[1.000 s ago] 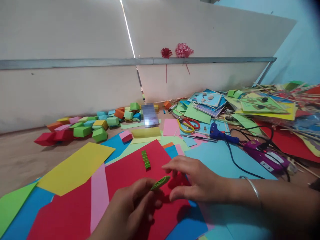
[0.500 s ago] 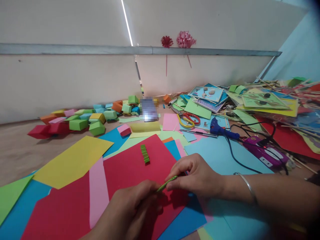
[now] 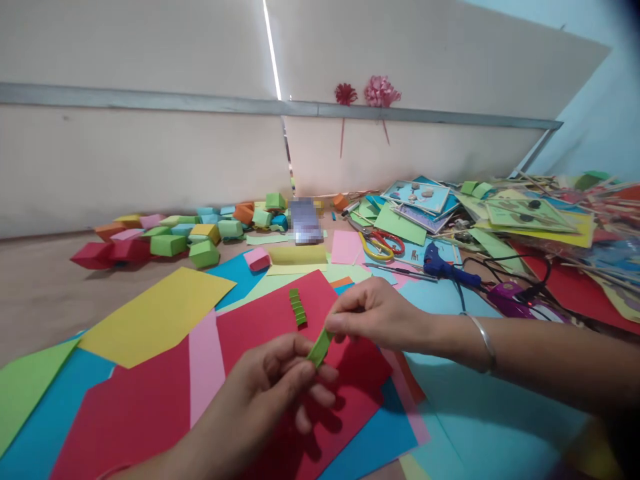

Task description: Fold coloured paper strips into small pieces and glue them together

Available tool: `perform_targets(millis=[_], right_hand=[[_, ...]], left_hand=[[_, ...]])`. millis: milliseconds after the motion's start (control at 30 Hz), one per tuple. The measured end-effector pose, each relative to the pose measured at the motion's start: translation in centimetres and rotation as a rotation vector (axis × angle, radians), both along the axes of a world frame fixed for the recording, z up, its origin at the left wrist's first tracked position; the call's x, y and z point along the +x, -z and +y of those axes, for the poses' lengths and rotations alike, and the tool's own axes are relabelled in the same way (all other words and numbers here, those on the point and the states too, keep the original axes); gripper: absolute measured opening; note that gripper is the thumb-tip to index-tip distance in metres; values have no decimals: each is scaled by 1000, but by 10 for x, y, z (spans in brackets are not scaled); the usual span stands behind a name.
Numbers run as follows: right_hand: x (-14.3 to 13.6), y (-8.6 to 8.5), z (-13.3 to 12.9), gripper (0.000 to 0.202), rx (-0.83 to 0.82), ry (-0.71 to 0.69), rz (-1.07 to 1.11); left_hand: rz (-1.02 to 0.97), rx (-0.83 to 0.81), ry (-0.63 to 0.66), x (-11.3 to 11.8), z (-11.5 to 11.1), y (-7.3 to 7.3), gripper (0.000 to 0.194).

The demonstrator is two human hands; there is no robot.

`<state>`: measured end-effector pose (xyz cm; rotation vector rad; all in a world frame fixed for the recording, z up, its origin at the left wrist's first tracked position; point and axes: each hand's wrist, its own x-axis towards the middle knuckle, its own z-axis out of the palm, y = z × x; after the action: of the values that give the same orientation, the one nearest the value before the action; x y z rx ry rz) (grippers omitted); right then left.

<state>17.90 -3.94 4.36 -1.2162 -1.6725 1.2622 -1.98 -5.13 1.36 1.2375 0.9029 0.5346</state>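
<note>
A short green paper strip (image 3: 321, 347) is held between both hands over the red sheet (image 3: 270, 307). My left hand (image 3: 280, 383) pinches its lower end between thumb and index finger, the other fingers loosely curled beneath. At the upper end, the thumb and fingertips of my right hand (image 3: 373, 317) close on the strip; a silver bangle circles that wrist. Just beyond the hands, a folded green paper piece (image 3: 297, 307) with several creases lies on the red sheet.
Several coloured paper boxes (image 3: 167, 245) stand at the back left. Scissors (image 3: 380, 245), a blue glue gun (image 3: 450, 268) with its cord, and a purple power strip (image 3: 515, 301) lie at the right, near piled cards and sticks. A yellow sheet (image 3: 160, 317) lies left.
Both hands have tilted the green strip, so its flat face now shows. My right hand has moved up slightly, and the fingers of my left hand have spread more. The camera view has shifted a little.
</note>
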Motion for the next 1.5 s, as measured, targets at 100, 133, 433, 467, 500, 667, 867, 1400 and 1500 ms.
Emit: perform_targets(millis=[100, 133, 433, 467, 500, 667, 867, 1400, 1500], right_hand=[[-7, 7, 6, 13, -34, 48, 93], [-9, 12, 7, 13, -53, 76, 113], [-11, 31, 6, 15, -209, 78, 200], [-12, 31, 6, 15, -224, 69, 212], [-13, 31, 5, 14, -234, 62, 222], [-16, 34, 3, 12, -183, 63, 191], [-17, 35, 2, 13, -200, 99, 200], [-18, 36, -1, 12, -198, 80, 258], [-21, 38, -4, 8, -129, 57, 208]], left_hand=[[-45, -18, -48, -1, 1, 4, 42], [-59, -34, -56, 0, 0, 6, 43], [-181, -392, -47, 2, 3, 13, 56], [-172, -406, -28, 1, 4, 14, 57], [-164, -409, -11, 1, 4, 15, 55], [-116, -369, -10, 0, 5, 18, 45], [-86, -365, -33, 1, 2, 14, 50], [222, -92, 22, -5, 6, 14, 60], [200, -103, 12, -5, 5, 18, 61]])
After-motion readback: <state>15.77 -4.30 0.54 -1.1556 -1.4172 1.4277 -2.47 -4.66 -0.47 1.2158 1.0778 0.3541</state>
